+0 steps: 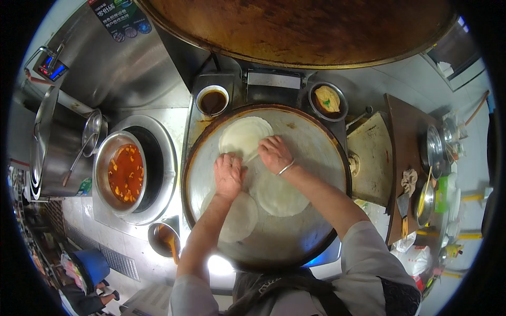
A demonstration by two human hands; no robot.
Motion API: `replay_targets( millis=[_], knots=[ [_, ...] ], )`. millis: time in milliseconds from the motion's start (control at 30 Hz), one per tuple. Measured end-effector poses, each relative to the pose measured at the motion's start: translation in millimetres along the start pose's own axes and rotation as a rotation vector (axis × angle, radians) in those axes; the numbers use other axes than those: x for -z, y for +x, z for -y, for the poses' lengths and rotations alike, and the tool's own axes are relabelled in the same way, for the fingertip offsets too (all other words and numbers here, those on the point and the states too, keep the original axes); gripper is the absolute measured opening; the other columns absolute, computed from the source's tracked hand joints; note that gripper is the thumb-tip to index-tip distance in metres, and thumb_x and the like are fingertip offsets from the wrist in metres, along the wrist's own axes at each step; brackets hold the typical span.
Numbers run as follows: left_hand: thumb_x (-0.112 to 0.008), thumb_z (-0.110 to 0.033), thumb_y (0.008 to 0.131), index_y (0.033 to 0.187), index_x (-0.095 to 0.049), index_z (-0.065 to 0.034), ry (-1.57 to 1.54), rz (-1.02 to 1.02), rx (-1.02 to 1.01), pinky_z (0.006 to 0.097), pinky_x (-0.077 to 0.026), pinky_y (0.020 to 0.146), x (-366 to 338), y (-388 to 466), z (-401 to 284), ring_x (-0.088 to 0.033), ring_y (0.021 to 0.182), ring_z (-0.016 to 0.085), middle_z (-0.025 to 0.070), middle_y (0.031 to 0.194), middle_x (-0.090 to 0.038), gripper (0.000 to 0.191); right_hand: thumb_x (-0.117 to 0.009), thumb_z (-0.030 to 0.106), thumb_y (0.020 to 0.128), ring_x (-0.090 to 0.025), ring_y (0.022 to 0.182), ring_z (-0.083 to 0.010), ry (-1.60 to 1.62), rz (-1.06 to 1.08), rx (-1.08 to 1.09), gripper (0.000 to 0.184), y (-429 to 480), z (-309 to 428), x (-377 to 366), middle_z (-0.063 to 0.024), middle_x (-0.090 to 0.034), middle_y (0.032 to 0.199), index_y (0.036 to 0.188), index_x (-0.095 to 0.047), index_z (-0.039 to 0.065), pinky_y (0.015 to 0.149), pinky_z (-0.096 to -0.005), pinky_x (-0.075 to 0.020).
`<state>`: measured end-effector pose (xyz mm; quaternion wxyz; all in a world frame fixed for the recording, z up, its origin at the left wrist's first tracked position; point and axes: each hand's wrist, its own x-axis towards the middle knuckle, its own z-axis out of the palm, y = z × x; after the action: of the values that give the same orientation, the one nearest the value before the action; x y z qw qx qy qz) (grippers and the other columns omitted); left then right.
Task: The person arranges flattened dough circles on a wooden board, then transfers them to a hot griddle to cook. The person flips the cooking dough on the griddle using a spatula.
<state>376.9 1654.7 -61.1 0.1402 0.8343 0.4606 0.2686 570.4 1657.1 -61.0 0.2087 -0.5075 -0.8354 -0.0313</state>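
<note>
A large round griddle (324,173) lies before me with three pale, thin dough rounds on it. The farthest dough round (243,134) has its near edge under my fingers. My left hand (229,175) has its fingers curled on that edge at the left. At the right edge, my right hand (275,155), with a bangle on the wrist, pinches the same round. Closer to me are two flatter, translucent rounds: one (282,195) below my right hand, the other (237,221) partly under my left forearm. My fingertips and thumbs are partly hidden.
The griddle's raised lid (308,31) hangs beyond. Behind the griddle stand a bowl of dark sauce (212,102) and a bowl with a yellowish food piece (327,100). Left is a pot of red soup (126,173); right, a brown board (407,158) holds a scraper (403,205). Another person's legs (106,296) show lower left.
</note>
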Motion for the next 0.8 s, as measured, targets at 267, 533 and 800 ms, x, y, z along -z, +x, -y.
replay_targets(
  millis=[267, 533, 800],
  knots=[
    [-0.064, -0.003, 0.079, 0.084, -0.059, 0.0004, -0.367, -0.027, 0.066, 0.0274, -0.046, 0.061, 61.1, 65.8, 2.4, -0.058, 0.064, 0.021, 0.0116, 0.073, -0.061, 0.009, -0.054, 0.010, 0.082, -0.059, 0.071, -0.0299, 0.528, -0.112, -0.296, 0.011, 65.9, -16.3, 50.8, -0.0130, -0.060, 0.079, 0.092, -0.055, 0.006, 0.063, -0.0371, -0.0476],
    [-0.064, -0.008, 0.079, 0.094, -0.058, 0.0010, -0.641, 0.101, 0.450, 0.0279, -0.047, 0.064, 84.3, 57.4, 22.6, -0.059, 0.068, 0.019, 0.0138, 0.077, -0.061, 0.018, -0.055, 0.009, 0.080, -0.059, 0.085, -0.0325, 0.625, 0.145, -0.382, 0.016, 104.0, -6.5, 57.4, -0.0131, -0.063, 0.093, 0.096, -0.057, 0.006, 0.072, -0.0402, -0.0471],
    [-0.061, -0.011, 0.077, 0.113, -0.053, 0.0009, -0.029, 0.091, 0.086, 0.0363, -0.041, 0.091, 49.9, -15.7, 16.3, -0.050, 0.108, 0.032, 0.0194, 0.115, -0.053, 0.038, -0.054, 0.004, 0.076, -0.056, 0.093, -0.0281, 0.176, 0.023, -0.252, 0.016, 18.4, 9.1, -0.7, -0.0099, -0.059, 0.095, 0.091, -0.060, 0.006, 0.082, -0.0372, -0.0443]
  ],
)
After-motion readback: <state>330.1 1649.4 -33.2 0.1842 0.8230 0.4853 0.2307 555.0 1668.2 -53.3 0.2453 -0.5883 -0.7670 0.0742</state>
